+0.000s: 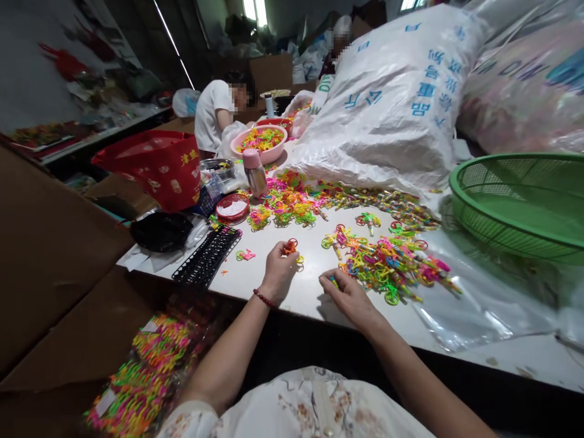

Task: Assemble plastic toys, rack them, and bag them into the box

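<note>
Pinching orange toy [291, 246] in left hand [279, 271], green piece [334, 282] in right hand [352, 298] — best held lightly, clear of pile [385, 261] at right hand's two o'clock.

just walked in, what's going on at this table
A person's left hand holds an orange piece; the right hand holds a small yellow-green piece beside a heap of colourful plastic pieces. More lie farther back, beside a pink-capped bottle. Farther off, another person leans near a pink basin of similar pieces.
</note>
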Tool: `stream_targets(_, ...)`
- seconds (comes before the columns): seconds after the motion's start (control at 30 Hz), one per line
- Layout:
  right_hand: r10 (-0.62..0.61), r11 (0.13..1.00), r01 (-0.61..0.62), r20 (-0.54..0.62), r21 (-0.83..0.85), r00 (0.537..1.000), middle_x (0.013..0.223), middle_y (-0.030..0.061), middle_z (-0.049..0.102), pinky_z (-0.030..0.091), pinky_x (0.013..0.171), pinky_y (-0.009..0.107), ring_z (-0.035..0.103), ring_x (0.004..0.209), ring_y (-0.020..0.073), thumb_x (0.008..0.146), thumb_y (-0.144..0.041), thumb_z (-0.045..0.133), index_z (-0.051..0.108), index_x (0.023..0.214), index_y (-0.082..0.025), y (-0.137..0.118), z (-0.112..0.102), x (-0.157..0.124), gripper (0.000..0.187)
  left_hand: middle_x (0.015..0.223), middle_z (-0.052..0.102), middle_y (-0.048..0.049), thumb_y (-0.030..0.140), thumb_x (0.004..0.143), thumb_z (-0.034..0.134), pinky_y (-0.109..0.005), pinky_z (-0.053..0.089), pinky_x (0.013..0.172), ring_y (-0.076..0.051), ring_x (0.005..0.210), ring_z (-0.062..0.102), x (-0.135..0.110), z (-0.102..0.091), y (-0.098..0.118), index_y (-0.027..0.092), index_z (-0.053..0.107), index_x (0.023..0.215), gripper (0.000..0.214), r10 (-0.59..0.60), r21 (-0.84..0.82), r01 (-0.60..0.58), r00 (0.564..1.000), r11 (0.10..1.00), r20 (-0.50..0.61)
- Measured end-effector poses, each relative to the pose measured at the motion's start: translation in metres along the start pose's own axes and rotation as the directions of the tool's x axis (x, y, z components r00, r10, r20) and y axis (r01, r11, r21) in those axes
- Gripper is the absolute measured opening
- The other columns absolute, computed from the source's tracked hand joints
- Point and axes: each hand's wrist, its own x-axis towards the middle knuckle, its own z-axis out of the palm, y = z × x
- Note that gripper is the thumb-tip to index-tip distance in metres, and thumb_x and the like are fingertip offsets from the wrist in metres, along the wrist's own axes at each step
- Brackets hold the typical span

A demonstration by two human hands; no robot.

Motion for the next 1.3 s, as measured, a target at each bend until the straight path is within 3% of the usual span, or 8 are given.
stream_targets(0.2, 0.067, 0.981, -0.085, 0.107, 0.174, 0.992, 0.072, -0.0014, 0.059, 0.034, 0.052, 0.024, 0.044, 0.057, 0.0103, 0.083, -0.057, 0.058, 0.066, 0.106, -0.019, -0.012, 0.016, 0.002, 0.045, 0.12, 0.053, -0.0094, 0.021, 0.074, 0.069, -0.031, 0.051, 0.086, -0.024, 0.117, 0.052, -0.042, -0.032, 0.001, 0.018, 0.071, 0.079, 0.007, 0.261, -0.065, -0.259, 0.965, 0.964, 0.025)
stream_targets(0.43, 0.122, 0.917, -0.203, 0.242, 0.344, 0.963, 0.063, -0.0051, 0.052, 0.026, 0.047, 0.021, 0.034, 0.05, 0.007, 0.078, -0.06, 0.064, 0.065, 0.088, -0.018, -0.016, 0.038, -0.003, 0.044, 0.115, 0.058, -0.0082, 0.012, 0.081, 0.058, -0.037, 0.043, 0.103, -0.021, 0.116, 0.055, -0.079, -0.028, 0.012, 0.022, 0.073, 0.096, 0.023, 0.318, -0.074, -0.31, 0.935, 0.948, 0.158)
stream_targets(0.53, 0.133, 0.904, -0.209, 0.219, 0.373, 0.967, 0.063, -0.0053, 0.053, 0.025, 0.047, 0.021, 0.034, 0.05, 0.0067, 0.077, -0.058, 0.067, 0.064, 0.085, -0.018, -0.012, 0.039, -0.005, 0.041, 0.126, 0.058, -0.0084, 0.012, 0.083, 0.056, -0.039, 0.04, 0.107, -0.02, 0.122, 0.053, -0.089, -0.026, 0.02, 0.023, 0.062, 0.117, 0.037, 0.228, -0.282, -0.159, 0.945, 0.946, 0.233)
stream_targets(0.63, 0.135, 0.917, -0.192, 0.182, 0.349, 0.974, 0.061, -0.0062, 0.052, 0.025, 0.045, 0.021, 0.033, 0.047, 0.0066, 0.079, -0.057, 0.065, 0.065, 0.088, -0.018, -0.007, 0.038, -0.006, 0.039, 0.136, 0.054, -0.0096, 0.017, 0.077, 0.065, -0.039, 0.041, 0.106, -0.021, 0.125, 0.052, -0.092, -0.024, 0.025, 0.024, 0.05, 0.128, 0.054, 0.123, -0.54, 0.07, 0.941, 0.839, 0.314)
stream_targets(0.73, 0.063, 0.96, -0.094, 0.122, 0.265, 0.99, 0.067, -0.0041, 0.058, 0.035, 0.052, 0.022, 0.045, 0.055, 0.0093, 0.082, -0.053, 0.063, 0.067, 0.089, -0.019, -0.002, 0.04, -0.007, 0.035, 0.124, 0.061, -0.0102, 0.027, 0.079, 0.068, -0.032, 0.048, 0.093, -0.018, 0.107, 0.061, -0.09, -0.014, 0.025, 0.02, 0.052, 0.122, 0.046, -0.026, -0.557, 0.175, 0.964, 0.812, 0.265)
stream_targets(0.83, -0.05, 0.98, 0.024, 0.129, 0.199, 0.99, 0.083, 0.0001, 0.066, 0.047, 0.07, 0.026, 0.058, 0.077, 0.015, 0.086, -0.049, 0.06, 0.068, 0.096, -0.019, 0.0, 0.044, -0.009, 0.032, 0.09, 0.064, -0.0043, 0.038, 0.083, 0.066, -0.024, 0.048, 0.073, -0.011, 0.077, 0.06, -0.087, 0.0, 0.02, 0.015, 0.058, 0.096, 0.028, -0.171, -0.45, 0.215, 0.976, 0.867, 0.136)
stream_targets(1.0, -0.104, 0.989, 0.094, 0.091, 0.11, 0.99, 0.094, 0.0035, 0.065, 0.048, 0.081, 0.03, 0.06, 0.089, 0.0169, 0.09, -0.048, 0.054, 0.071, 0.1, -0.023, -0.003, 0.036, -0.013, 0.032, 0.068, 0.052, 0.0029, 0.052, 0.087, 0.058, -0.019, 0.038, 0.056, -0.007, 0.059, 0.047, -0.087, 0.008, 0.013, 0.017, 0.052, 0.078, 0.036, -0.193, -0.324, 0.169, 0.98, 0.931, -0.043)
stream_targets(1.3, 0.107, 0.913, -0.075, -0.056, 0.4, 0.993, 0.064, -0.0043, 0.057, 0.04, 0.053, 0.024, 0.047, 0.054, 0.0098, 0.075, -0.054, 0.071, 0.058, 0.083, -0.02, -0.008, 0.023, -0.011, 0.037, 0.059, 0.05, 0.0057, 0.053, 0.083, 0.063, -0.018, 0.027, 0.045, -0.005, 0.047, 0.04, -0.089, 0.007, 0.025, 0.018, 0.047, 0.084, 0.038, -0.261, -0.58, 0.258, 0.962, 0.773, 0.081)
